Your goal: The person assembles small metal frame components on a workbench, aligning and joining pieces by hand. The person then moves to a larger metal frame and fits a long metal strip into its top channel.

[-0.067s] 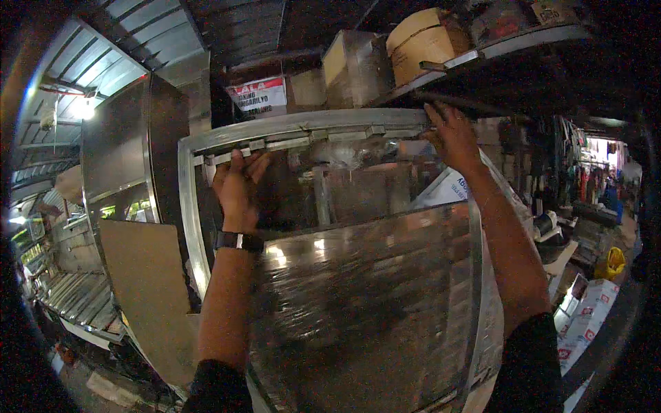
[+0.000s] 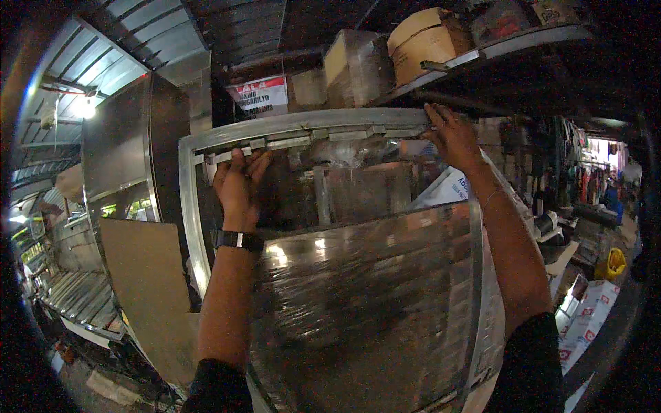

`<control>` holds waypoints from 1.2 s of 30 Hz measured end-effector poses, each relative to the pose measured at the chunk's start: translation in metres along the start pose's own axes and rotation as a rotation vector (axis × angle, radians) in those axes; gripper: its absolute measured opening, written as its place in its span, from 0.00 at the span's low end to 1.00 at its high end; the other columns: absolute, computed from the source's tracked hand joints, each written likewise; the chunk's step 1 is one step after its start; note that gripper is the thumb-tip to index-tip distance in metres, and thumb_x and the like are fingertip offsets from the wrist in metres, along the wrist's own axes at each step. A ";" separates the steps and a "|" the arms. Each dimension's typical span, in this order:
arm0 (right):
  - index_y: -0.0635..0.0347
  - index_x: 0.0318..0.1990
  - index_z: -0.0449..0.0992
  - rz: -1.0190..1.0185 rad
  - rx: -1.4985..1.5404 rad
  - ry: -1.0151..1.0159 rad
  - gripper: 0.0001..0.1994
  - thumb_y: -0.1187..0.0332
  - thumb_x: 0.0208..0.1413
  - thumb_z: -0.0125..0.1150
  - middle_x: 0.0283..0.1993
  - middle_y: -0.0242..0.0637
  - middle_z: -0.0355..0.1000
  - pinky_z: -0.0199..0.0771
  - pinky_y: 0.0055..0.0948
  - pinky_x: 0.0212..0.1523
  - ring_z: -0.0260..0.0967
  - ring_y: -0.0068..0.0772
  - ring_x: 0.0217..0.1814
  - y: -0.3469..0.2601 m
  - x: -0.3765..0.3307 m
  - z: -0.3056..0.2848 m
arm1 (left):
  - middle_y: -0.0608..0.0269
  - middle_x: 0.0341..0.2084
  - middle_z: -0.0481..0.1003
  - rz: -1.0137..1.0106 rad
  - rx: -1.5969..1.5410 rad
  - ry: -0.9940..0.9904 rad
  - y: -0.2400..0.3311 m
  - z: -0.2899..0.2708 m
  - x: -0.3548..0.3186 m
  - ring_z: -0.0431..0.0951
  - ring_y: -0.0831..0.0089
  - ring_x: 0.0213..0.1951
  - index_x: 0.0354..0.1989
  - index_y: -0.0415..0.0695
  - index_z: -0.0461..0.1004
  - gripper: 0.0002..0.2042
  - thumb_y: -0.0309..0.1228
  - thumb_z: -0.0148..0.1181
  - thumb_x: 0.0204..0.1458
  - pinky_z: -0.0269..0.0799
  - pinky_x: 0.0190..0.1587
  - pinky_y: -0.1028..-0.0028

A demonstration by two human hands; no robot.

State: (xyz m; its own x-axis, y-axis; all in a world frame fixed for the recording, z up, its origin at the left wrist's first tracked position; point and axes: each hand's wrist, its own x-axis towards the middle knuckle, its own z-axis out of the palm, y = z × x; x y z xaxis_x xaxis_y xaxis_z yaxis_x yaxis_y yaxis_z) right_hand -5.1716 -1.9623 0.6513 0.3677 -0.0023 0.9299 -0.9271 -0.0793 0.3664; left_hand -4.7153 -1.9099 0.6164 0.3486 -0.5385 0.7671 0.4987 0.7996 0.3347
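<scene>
A large silvery metal frame [image 2: 306,122] stands upright in front of me. Along the inner side of its top bar runs a thin pale strip [image 2: 288,143] with small blocks on it. My left hand [image 2: 237,189], a dark band on its wrist, is raised inside the upper left corner, its thumb and fingers closed on the strip. At the upper right corner, my right hand [image 2: 454,141] grips the frame with its fingertips over the top bar. A panel in shiny clear plastic wrap [image 2: 365,296] fills the lower part of the view through the frame.
A brown board [image 2: 141,275] leans left of the frame, by a tall metal cabinet [image 2: 117,144]. Overhead, a shelf [image 2: 496,55] carries a round cardboard box [image 2: 423,45]. Low on the right lie a yellow bag [image 2: 610,263] and a long printed white box [image 2: 589,320].
</scene>
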 end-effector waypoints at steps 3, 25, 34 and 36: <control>0.52 0.76 0.61 0.053 0.114 -0.128 0.35 0.57 0.64 0.65 0.70 0.53 0.65 0.69 0.52 0.67 0.65 0.59 0.70 0.005 0.001 0.002 | 0.37 0.43 0.80 0.025 0.073 0.001 0.001 0.002 -0.001 0.87 0.49 0.44 0.51 0.32 0.64 0.17 0.34 0.59 0.69 0.89 0.45 0.61; 0.58 0.76 0.59 0.164 0.028 -0.241 0.33 0.58 0.67 0.61 0.76 0.51 0.60 0.66 0.52 0.72 0.58 0.59 0.77 0.012 0.008 0.007 | 0.57 0.52 0.79 -0.205 0.924 -0.319 0.028 0.010 -0.055 0.82 0.60 0.49 0.57 0.40 0.74 0.23 0.43 0.67 0.62 0.79 0.51 0.55; 0.62 0.74 0.59 0.128 0.016 -0.243 0.33 0.58 0.67 0.61 0.75 0.52 0.61 0.69 0.53 0.69 0.59 0.61 0.76 0.014 0.012 0.008 | 0.47 0.53 0.77 1.202 1.937 -0.526 0.076 0.049 0.015 0.76 0.48 0.57 0.60 0.38 0.75 0.34 0.43 0.77 0.46 0.72 0.63 0.51; 0.62 0.75 0.59 0.123 0.008 -0.236 0.33 0.59 0.67 0.61 0.75 0.52 0.60 0.69 0.53 0.69 0.59 0.61 0.76 0.016 0.011 0.010 | 0.43 0.58 0.75 0.933 1.924 -0.722 0.090 0.048 0.044 0.74 0.43 0.60 0.62 0.40 0.74 0.35 0.49 0.74 0.49 0.72 0.63 0.49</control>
State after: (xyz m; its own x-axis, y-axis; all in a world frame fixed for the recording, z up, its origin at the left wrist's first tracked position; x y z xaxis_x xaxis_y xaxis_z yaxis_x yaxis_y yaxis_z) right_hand -5.1817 -1.9735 0.6668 0.2603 -0.2452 0.9339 -0.9655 -0.0723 0.2502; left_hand -4.6931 -1.8487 0.7061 -0.5226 -0.1796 0.8335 -0.8516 0.1573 -0.5000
